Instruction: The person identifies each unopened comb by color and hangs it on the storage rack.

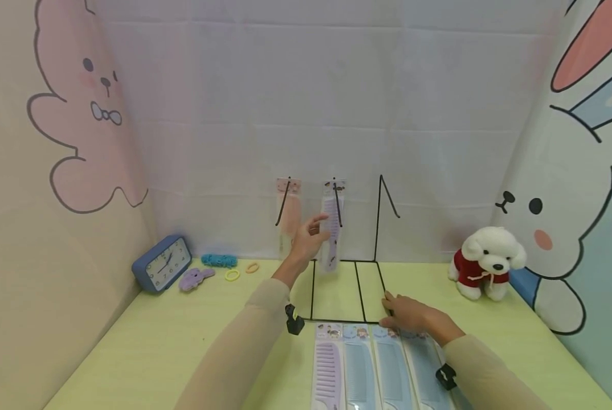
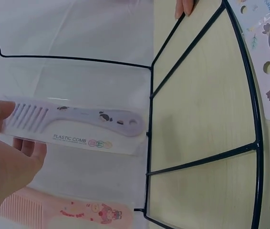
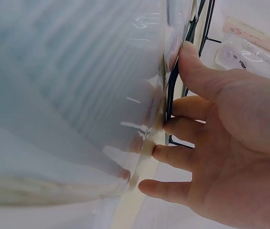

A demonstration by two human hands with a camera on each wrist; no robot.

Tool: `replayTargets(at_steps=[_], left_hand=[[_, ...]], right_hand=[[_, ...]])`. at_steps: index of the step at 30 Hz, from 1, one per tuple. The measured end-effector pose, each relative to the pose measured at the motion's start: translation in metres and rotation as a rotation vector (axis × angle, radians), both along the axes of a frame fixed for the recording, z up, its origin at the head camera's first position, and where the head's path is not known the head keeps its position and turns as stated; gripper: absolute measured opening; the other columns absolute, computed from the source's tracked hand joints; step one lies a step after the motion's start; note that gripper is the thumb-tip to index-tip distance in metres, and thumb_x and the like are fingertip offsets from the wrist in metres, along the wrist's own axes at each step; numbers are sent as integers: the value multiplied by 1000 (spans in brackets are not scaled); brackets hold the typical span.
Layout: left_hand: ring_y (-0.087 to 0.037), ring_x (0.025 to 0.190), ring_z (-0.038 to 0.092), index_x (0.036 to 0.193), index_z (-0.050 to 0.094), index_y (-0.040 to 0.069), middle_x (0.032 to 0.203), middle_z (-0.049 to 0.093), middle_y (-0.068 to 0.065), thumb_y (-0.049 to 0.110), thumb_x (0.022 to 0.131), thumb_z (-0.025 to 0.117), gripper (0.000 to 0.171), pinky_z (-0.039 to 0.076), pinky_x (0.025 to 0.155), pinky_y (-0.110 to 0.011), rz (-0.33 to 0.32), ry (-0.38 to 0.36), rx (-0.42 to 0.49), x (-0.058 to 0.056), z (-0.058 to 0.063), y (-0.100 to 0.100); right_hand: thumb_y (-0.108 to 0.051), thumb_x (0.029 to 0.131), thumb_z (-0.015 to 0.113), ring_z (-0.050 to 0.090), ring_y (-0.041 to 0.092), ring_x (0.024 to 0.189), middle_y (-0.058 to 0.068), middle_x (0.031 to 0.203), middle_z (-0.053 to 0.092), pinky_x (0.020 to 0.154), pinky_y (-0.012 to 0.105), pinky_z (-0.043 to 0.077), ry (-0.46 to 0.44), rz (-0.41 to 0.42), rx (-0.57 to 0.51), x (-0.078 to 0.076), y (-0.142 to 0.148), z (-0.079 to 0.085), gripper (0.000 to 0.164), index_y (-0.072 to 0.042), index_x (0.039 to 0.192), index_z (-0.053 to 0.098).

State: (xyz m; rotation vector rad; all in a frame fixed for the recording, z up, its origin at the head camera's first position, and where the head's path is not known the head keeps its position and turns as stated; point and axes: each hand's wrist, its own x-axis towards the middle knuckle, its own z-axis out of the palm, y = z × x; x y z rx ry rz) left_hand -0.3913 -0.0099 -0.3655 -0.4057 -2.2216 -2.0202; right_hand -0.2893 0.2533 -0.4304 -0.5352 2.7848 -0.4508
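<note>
A purple comb (image 1: 331,228) in a clear packet hangs from the middle hook of a black wire display rack (image 1: 359,290). My left hand (image 1: 306,242) pinches this packet at its left edge, the thumb lying over the comb's teeth in the left wrist view. On the left hook hangs a packaged pink comb (image 2: 82,210), partly behind that hand. The right hook carries nothing. At the rack's front right corner, my right hand (image 1: 411,315) grips the wire base between thumb and fingers. Packaged combs lie in front: one purple (image 1: 328,370) and several blue (image 1: 359,370).
Left on the table stand a blue clock (image 1: 162,265), a purple hair clip (image 1: 195,279), a teal bundle (image 1: 219,261) and yellow (image 1: 232,275) and orange (image 1: 252,267) hair ties. A white plush dog (image 1: 485,262) in red sits at right. A white cloth (image 1: 337,85) backs the table.
</note>
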Motion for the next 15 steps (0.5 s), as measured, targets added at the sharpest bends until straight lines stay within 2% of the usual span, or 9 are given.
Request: replayTargets(at_steps=[3, 7, 15], left_hand=[[-31, 126, 53, 139, 59, 16, 138, 54, -17, 7, 95, 65, 45, 45, 100, -48, -14, 7, 7, 1, -2, -2], [-33, 129, 49, 136, 60, 9, 139, 54, -18, 9, 97, 63, 39, 43, 102, -48, -25, 9, -19, 2, -8, -6], [-34, 130, 48, 132, 63, 4, 137, 57, -11, 9, 98, 61, 34, 43, 103, -50, -23, 30, -52, 7, -29, -23]], right_hand=[[-30, 97, 66, 26, 57, 139, 35, 154, 28, 109, 65, 26, 1, 3, -6, 0, 0, 1, 67, 11, 145, 42], [-31, 98, 65, 26, 56, 140, 34, 155, 28, 110, 64, 25, -3, -6, -9, 1, 1, 1, 68, 11, 146, 41], [-31, 98, 65, 27, 54, 140, 34, 154, 29, 110, 63, 26, -5, -10, 0, 1, 0, 1, 68, 11, 146, 41]])
